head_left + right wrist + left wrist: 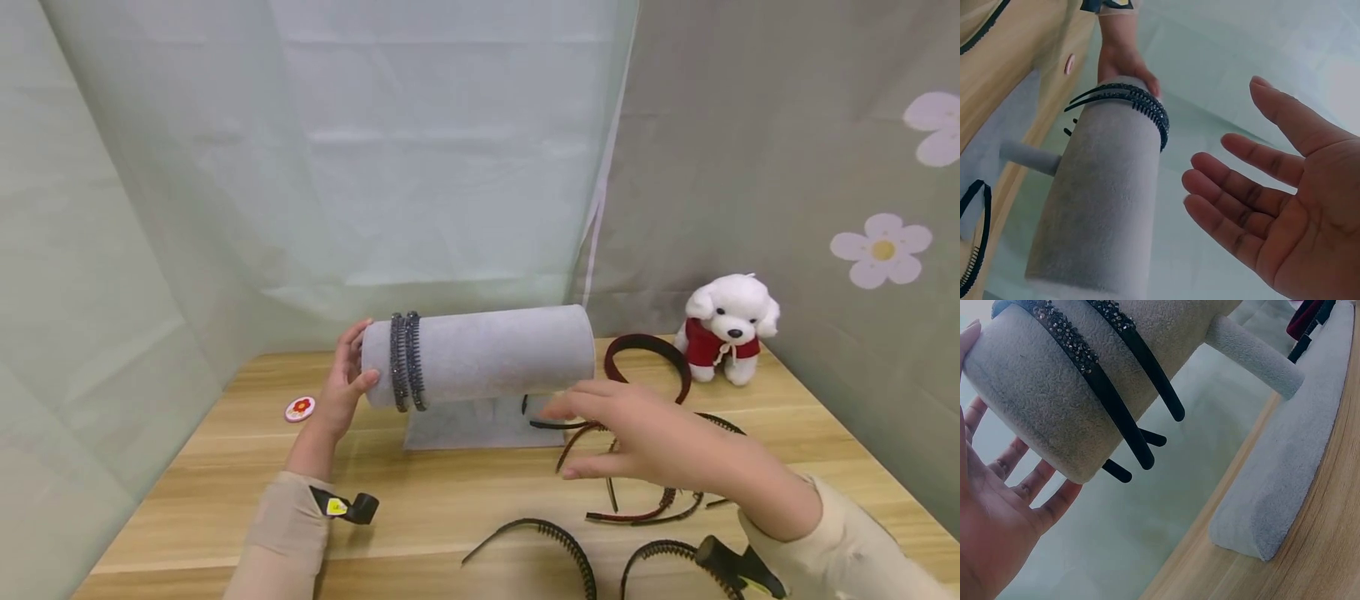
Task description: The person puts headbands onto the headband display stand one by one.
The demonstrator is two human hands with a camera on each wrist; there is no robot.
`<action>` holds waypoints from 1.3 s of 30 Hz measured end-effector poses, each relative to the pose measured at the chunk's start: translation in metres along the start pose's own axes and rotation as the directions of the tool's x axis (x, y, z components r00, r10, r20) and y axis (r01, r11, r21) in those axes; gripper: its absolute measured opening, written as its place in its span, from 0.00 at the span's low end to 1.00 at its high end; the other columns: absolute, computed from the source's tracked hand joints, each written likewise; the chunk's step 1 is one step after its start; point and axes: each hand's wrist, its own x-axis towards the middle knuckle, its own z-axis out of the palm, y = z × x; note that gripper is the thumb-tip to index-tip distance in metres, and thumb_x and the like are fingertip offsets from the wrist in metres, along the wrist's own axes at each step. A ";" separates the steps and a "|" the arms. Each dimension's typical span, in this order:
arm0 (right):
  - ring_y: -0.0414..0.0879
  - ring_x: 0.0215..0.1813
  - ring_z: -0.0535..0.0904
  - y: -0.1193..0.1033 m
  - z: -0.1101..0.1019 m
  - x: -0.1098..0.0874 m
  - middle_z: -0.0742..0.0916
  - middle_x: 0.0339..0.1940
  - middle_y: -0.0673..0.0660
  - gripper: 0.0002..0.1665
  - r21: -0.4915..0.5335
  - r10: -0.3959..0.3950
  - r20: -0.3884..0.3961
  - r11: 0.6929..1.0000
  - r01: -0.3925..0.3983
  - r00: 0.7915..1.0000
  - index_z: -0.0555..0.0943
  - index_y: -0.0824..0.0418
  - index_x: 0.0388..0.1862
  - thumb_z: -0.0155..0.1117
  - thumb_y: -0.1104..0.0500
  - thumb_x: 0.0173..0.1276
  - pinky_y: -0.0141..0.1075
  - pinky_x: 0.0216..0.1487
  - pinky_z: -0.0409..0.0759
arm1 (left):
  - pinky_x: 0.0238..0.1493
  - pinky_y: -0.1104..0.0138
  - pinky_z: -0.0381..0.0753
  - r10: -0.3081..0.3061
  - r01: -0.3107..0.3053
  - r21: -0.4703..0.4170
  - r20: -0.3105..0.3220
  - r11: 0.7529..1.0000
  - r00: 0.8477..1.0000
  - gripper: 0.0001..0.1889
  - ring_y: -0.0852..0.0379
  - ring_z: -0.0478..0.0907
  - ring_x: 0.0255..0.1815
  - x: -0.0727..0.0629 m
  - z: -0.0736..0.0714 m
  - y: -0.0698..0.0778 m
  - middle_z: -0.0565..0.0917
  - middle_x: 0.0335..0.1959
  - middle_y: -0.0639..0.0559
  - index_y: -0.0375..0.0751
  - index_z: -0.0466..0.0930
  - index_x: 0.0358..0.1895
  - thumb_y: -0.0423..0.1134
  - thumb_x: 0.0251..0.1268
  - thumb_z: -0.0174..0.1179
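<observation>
The left end of the grey display roll [502,354] is held by the left hand [341,400], with the thumb laid on the front and the fingers passed behind. In the left wrist view, those fingers, half hidden from the head, are seen spread along the far side of the end.

Nothing is held by the right hand [637,429], which is seen from the head just before the roll's right end, thumb and fingers well parted. Its palm and all five loosely bent fingers are shown only in the right wrist view.

Two beaded headbands [415,362] are worn side by side near the roll's left end. Their comb teeth are made out from the head; their smooth black tips, hanging below the roll, are best shown in the left wrist view. The post [1257,359] between roll and base [480,425] is plainly seen in both wrist views.

Only from the head is the white plush dog [731,321] shown, seated behind a dark red headband [645,342]. Loose toothed headbands [579,554] are scattered across the table [420,517], and a round badge [300,409] is placed left of the roll.
</observation>
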 end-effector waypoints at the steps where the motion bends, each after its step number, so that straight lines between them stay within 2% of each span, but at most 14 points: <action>1: 0.37 0.53 0.78 0.001 0.001 -0.004 0.82 0.54 0.42 0.27 0.002 -0.001 -0.003 1.000 0.001 1.000 0.77 0.49 0.57 0.60 0.37 0.64 0.36 0.52 0.78 | 0.53 0.72 0.72 0.001 -0.001 -0.001 0.000 1.000 1.000 0.35 0.62 0.67 0.58 0.000 0.000 0.000 0.64 0.65 0.59 0.57 0.53 0.72 0.42 0.65 0.59; 4: 0.36 0.52 0.78 0.003 0.005 -0.015 0.81 0.52 0.39 0.26 0.012 0.007 -0.010 1.000 -0.007 1.000 0.77 0.46 0.56 0.56 0.35 0.65 0.34 0.50 0.78 | 0.53 0.72 0.73 0.002 -0.002 -0.001 0.003 1.000 1.000 0.35 0.62 0.67 0.58 -0.001 0.001 0.000 0.65 0.65 0.59 0.57 0.53 0.72 0.42 0.65 0.59; 9: 0.34 0.48 0.77 0.008 0.013 -0.035 0.81 0.51 0.38 0.24 -0.002 0.016 -0.042 1.000 -0.016 0.999 0.77 0.42 0.56 0.58 0.36 0.65 0.32 0.44 0.78 | 0.51 0.71 0.74 0.001 -0.001 0.007 0.008 1.000 1.000 0.35 0.62 0.68 0.57 -0.002 0.002 0.001 0.65 0.64 0.59 0.56 0.53 0.73 0.41 0.65 0.59; 16: 0.29 0.41 0.77 0.028 0.035 -0.066 0.83 0.47 0.41 0.22 0.037 0.011 -0.079 0.999 -0.008 0.997 0.79 0.47 0.53 0.65 0.42 0.62 0.26 0.34 0.75 | 0.52 0.71 0.74 -0.008 0.008 0.007 0.009 1.000 1.000 0.35 0.62 0.68 0.57 0.000 0.004 0.000 0.64 0.65 0.59 0.57 0.53 0.72 0.38 0.65 0.57; 20: 0.28 0.40 0.76 0.043 0.046 -0.085 0.83 0.45 0.41 0.22 0.050 0.037 -0.070 0.998 -0.034 0.997 0.79 0.48 0.52 0.66 0.43 0.61 0.26 0.33 0.75 | 0.52 0.71 0.74 -0.012 0.012 0.004 0.014 1.000 1.000 0.35 0.62 0.68 0.58 0.001 0.006 0.000 0.64 0.65 0.59 0.57 0.53 0.72 0.39 0.65 0.58; 28: 0.28 0.41 0.77 0.064 0.060 -0.114 0.84 0.43 0.39 0.18 0.146 0.108 -0.012 0.984 -0.105 0.994 0.78 0.47 0.49 0.67 0.46 0.62 0.30 0.37 0.79 | 0.54 0.72 0.72 0.000 0.000 -0.005 0.011 1.000 1.000 0.35 0.62 0.67 0.58 -0.001 0.004 -0.001 0.64 0.65 0.59 0.56 0.53 0.73 0.42 0.65 0.59; 35: 0.28 0.38 0.75 0.082 0.074 -0.127 0.83 0.37 0.40 0.18 0.146 0.077 -0.024 0.987 -0.072 0.997 0.79 0.54 0.45 0.72 0.52 0.58 0.28 0.33 0.75 | 0.54 0.72 0.72 -0.003 0.003 0.010 0.007 1.000 1.000 0.36 0.62 0.67 0.59 0.000 0.003 0.002 0.64 0.66 0.58 0.57 0.53 0.72 0.45 0.64 0.60; 37: 0.27 0.37 0.74 0.087 0.076 -0.129 0.83 0.36 0.40 0.17 0.179 0.099 0.016 0.979 -0.100 0.995 0.80 0.56 0.44 0.72 0.53 0.58 0.28 0.32 0.75 | 0.54 0.72 0.72 -0.010 0.009 0.019 0.003 1.000 1.000 0.35 0.61 0.67 0.59 -0.001 0.002 0.003 0.64 0.66 0.58 0.58 0.53 0.72 0.46 0.65 0.60; 39: 0.26 0.37 0.74 0.091 0.077 -0.131 0.83 0.35 0.42 0.18 0.242 0.141 0.097 0.957 -0.161 0.985 0.80 0.59 0.45 0.71 0.54 0.59 0.28 0.31 0.75 | 0.53 0.72 0.73 -0.014 0.014 0.026 0.001 1.000 1.000 0.35 0.61 0.68 0.59 -0.001 0.002 0.004 0.64 0.65 0.58 0.58 0.53 0.72 0.45 0.65 0.60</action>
